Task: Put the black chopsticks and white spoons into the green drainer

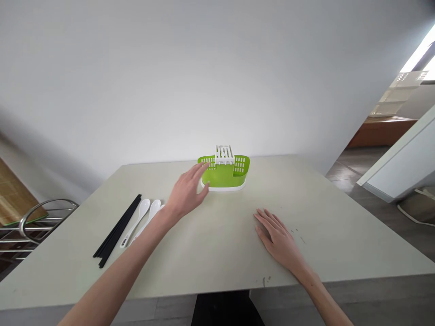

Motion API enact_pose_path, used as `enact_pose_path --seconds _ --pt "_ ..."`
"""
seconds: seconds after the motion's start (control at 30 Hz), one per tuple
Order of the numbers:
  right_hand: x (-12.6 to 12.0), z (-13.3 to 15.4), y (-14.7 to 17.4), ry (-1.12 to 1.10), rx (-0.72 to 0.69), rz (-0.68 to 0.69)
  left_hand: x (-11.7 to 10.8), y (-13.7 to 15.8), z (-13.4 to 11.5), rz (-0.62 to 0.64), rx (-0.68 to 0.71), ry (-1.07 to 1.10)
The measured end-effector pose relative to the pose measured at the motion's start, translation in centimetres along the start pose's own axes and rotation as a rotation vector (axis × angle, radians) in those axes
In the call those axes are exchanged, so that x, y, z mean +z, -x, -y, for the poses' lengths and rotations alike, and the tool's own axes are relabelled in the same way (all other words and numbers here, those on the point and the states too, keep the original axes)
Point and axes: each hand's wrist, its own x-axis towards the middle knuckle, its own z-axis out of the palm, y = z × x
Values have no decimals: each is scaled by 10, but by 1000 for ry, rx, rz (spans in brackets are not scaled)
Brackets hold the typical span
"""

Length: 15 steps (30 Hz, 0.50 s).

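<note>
A green cutlery holder (222, 176) with a white slotted top and a white base stands upright near the back of the table. My left hand (188, 190) is raised at its left side, thumb and fingers apart, with nothing in it. Whether the fingertips touch the holder I cannot tell. My right hand (277, 235) lies flat on the tabletop, to the right and nearer to me, also holding nothing. Left of my left forearm lie white spoons (136, 222), partly hidden by the arm, and a bundle of black chopsticks (118, 231).
The pale table (217, 253) backs onto a white wall (217, 81). A metal rack (37, 224) stands beyond its left edge. To the right, past the table edge, are a grey floor and a white panel (401, 163).
</note>
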Motion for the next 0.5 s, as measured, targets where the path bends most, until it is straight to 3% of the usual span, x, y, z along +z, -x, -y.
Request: enact_pose_path --seconds 0.07,0.13,0.23,0.3,0.4,0.5 --pt "0 0 0 1 -2 -7 -16 36 31 -73 -137 -34" --pt "0 0 1 1 -4 -17 -33 77 68 -68 -323 -105" --pt "0 1 1 4 -8 -17 -50 138 124 41 -632 -217" --pt "0 1 2 6 -8 -20 -56 172 153 157 -756 -263" --pt "3 -1 4 10 -11 -21 -56 205 175 233 -832 -293" --pt "6 -5 5 23 -29 -8 -52 219 179 257 -872 -258"
